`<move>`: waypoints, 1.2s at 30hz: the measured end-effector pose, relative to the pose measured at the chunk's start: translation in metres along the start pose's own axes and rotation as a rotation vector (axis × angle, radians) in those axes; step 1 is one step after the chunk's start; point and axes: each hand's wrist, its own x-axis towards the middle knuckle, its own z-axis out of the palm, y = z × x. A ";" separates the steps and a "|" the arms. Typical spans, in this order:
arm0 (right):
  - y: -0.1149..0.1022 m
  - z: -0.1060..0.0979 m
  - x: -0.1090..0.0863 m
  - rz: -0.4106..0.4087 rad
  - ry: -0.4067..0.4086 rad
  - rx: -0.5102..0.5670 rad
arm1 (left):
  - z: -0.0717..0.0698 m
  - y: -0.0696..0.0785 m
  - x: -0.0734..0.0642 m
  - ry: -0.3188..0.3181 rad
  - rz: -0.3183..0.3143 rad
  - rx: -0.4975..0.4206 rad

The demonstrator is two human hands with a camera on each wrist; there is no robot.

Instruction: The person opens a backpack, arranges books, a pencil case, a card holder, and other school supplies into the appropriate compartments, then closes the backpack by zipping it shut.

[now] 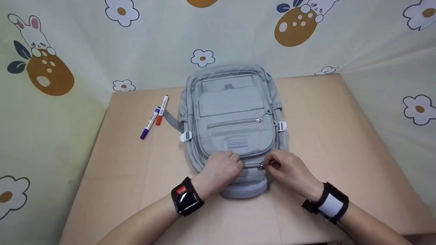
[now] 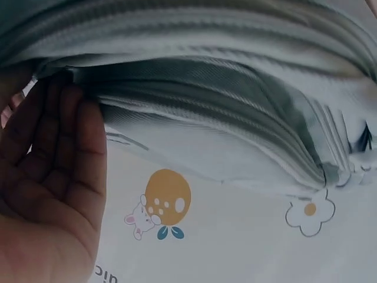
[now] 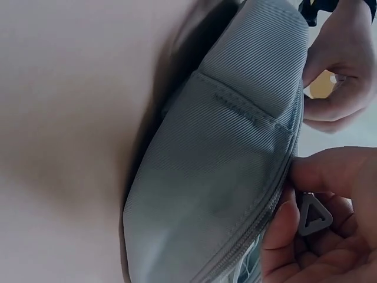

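Note:
A grey-blue backpack lies on its back, front panel up, its lower end toward me. At the left of that end, my left hand grips the fabric beside a zipper; in the left wrist view its fingers curl at the bag's edge. Opposite, my right hand pinches at the right end of the same zipper. A triangular zipper pull shows between its thumb and fingers in the right wrist view. Below this zipper the bag's rounded base faces me.
Two markers, one purple-capped and one red-capped, lie left of the backpack, near a grey strap. White buckles sit at the bag's sides. A patterned cloth surrounds the brown tabletop.

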 end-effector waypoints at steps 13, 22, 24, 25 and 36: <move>0.029 -0.032 0.006 -0.127 0.096 -0.196 | -0.005 -0.003 -0.004 -0.005 -0.044 -0.083; 0.062 -0.042 0.025 -0.042 0.108 -0.285 | -0.006 -0.001 -0.002 0.030 -0.036 -0.114; 0.062 -0.041 0.026 -0.029 0.099 -0.297 | -0.005 -0.002 -0.003 0.049 -0.029 -0.121; 0.061 -0.040 0.026 -0.027 0.092 -0.301 | -0.005 -0.002 -0.003 0.057 -0.028 -0.123; 0.064 -0.034 0.022 0.011 0.109 -0.372 | -0.008 0.000 0.004 0.110 -0.043 -0.165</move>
